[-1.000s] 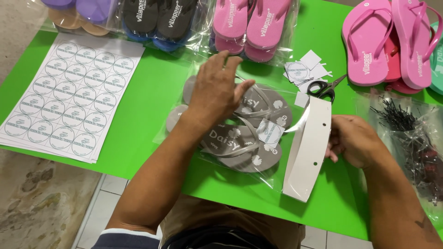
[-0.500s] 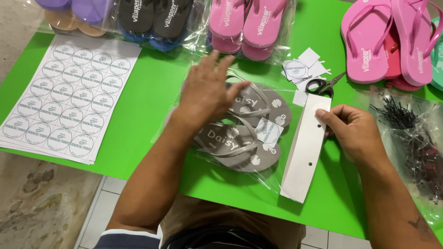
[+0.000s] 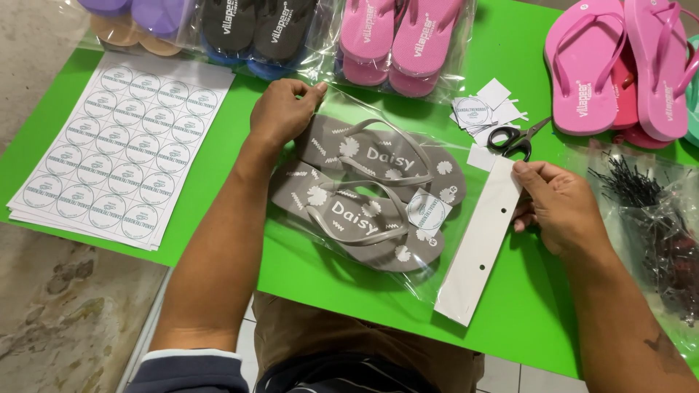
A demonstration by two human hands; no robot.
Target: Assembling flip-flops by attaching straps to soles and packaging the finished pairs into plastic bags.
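Bagging step, judged: clear bag point(image 3: 364, 284) with grey sandals point(image 3: 364, 193) pinched at its far edge by left hand point(image 3: 280, 109); white card point(image 3: 482, 240) held by right hand point(image 3: 564, 207) fingers. Next, card alignment on bag mouth is called for.

Setting: small packing workshop for footwear. Green table point(image 3: 218, 240) carries bagged flip-flops point(image 3: 397, 44) in clear plastic sleeves, loose pink pairs point(image 3: 582, 73), sheets of round labels point(image 3: 120, 145), scissors point(image 3: 513, 138), cut label scraps point(image 3: 484, 109), a bag of black plastic tag fasteners point(image 3: 655, 218). Worn concrete floor point(image 3: 65, 320) beneath.
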